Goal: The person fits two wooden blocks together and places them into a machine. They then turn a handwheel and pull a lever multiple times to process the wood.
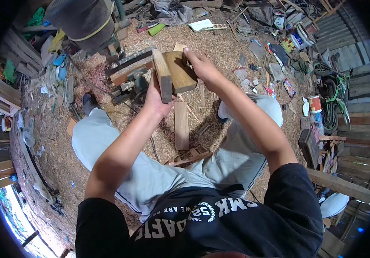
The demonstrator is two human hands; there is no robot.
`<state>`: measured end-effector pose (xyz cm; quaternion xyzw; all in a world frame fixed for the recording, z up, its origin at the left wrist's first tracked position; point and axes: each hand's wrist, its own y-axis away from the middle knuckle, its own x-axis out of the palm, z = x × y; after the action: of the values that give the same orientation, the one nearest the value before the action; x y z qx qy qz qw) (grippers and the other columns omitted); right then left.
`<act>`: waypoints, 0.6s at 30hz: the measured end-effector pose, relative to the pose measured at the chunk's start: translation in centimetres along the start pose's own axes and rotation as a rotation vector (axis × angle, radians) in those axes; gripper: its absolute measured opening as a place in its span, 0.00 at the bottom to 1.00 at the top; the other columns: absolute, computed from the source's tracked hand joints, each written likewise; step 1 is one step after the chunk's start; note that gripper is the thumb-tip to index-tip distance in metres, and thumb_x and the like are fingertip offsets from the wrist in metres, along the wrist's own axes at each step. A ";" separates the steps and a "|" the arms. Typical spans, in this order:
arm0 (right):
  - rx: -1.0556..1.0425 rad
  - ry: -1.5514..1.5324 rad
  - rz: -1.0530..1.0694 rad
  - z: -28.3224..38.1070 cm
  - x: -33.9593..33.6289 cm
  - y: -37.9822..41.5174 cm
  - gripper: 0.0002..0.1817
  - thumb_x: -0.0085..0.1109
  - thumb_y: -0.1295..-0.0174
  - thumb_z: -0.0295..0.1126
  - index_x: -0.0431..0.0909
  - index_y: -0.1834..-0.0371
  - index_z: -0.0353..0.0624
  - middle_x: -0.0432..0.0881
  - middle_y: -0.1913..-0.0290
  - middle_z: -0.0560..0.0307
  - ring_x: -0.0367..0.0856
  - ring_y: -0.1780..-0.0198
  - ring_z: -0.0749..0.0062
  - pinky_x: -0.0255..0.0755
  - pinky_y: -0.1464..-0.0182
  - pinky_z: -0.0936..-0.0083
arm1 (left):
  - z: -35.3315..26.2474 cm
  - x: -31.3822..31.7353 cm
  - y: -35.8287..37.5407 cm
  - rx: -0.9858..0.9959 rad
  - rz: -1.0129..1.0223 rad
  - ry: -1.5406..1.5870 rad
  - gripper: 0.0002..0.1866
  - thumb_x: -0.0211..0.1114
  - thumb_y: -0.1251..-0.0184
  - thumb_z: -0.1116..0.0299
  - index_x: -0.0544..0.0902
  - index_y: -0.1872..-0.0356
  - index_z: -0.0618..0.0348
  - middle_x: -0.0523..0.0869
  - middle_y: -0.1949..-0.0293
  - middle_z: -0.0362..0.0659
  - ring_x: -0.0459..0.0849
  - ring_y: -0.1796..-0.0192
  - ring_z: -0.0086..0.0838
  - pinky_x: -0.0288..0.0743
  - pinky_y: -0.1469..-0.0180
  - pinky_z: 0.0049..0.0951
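Note:
Held up in front of me is a narrow wooden block (163, 71), pale on its long face and dark at the near end. My left hand (155, 95) grips it from below and the left, most of the fingers hidden behind it. Against its right side sits a broader brown wooden block (179, 72) with rounded near corners. My right hand (201, 64) is closed on the right end of this brown block, thumb on top. Just beyond and left of my hands, a long-bedded bench machine (134, 74) rests on the ground, partly covered by the left block.
A flat board (181, 125) lies on the shavings between my legs, near small wood scraps (195, 152). A dark bucket-like container (79, 19) stands at the back left. Along the right are paint buckets (296, 38), a small green bike (337, 94) and scattered litter.

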<state>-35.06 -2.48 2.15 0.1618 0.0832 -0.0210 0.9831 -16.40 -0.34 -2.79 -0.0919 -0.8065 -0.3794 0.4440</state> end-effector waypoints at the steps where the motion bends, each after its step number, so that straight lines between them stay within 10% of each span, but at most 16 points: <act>1: 0.015 -0.007 0.013 -0.2 0.2 0.2 0.40 0.47 0.24 0.64 0.77 0.34 0.33 0.84 0.46 0.45 0.84 0.47 0.62 0.77 0.43 0.67 | 0.4 1.3 0.5 0.117 -0.018 -0.034 0.29 0.53 0.25 0.31 0.83 0.46 0.43 0.86 0.55 0.38 0.84 0.58 0.28 0.75 0.60 0.28; 3: 0.152 -0.085 0.061 -0.3 0.4 0.5 0.36 0.46 0.23 0.62 0.78 0.36 0.37 0.84 0.50 0.48 0.84 0.50 0.62 0.79 0.46 0.63 | 0.3 2.7 2.0 0.200 -0.075 -0.178 0.34 0.48 0.21 0.33 0.75 0.29 0.45 0.81 0.35 0.44 0.82 0.38 0.33 0.78 0.42 0.34; 7: 0.440 -0.315 0.096 -0.9 0.6 1.6 0.27 0.40 0.20 0.58 0.76 0.41 0.47 0.84 0.58 0.51 0.85 0.58 0.60 0.82 0.51 0.52 | 0.6 2.1 2.1 0.131 -0.097 -0.305 0.37 0.39 0.16 0.36 0.65 0.22 0.54 0.78 0.30 0.47 0.78 0.30 0.34 0.71 0.27 0.42; 12: 0.341 -0.490 0.040 -2.5 2.1 3.0 0.32 0.36 0.20 0.57 0.69 0.32 0.39 0.84 0.50 0.36 0.87 0.51 0.53 0.83 0.47 0.54 | 2.5 0.7 1.7 0.097 -0.124 -0.381 0.29 0.49 0.17 0.42 0.72 0.31 0.55 0.84 0.41 0.45 0.86 0.41 0.31 0.83 0.40 0.37; 18: 0.140 -0.247 0.074 -3.2 2.1 3.2 0.53 0.65 0.40 0.70 0.68 0.30 0.31 0.84 0.43 0.44 0.86 0.49 0.62 0.82 0.51 0.69 | 1.2 0.7 2.2 0.201 -0.082 -0.485 0.31 0.51 0.17 0.42 0.72 0.30 0.58 0.85 0.43 0.47 0.88 0.45 0.31 0.84 0.42 0.37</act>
<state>-33.23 1.60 -0.20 0.2289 -0.0463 -0.0100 0.9723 -16.48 1.83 -1.50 -0.1028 -0.9260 -0.2821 0.2287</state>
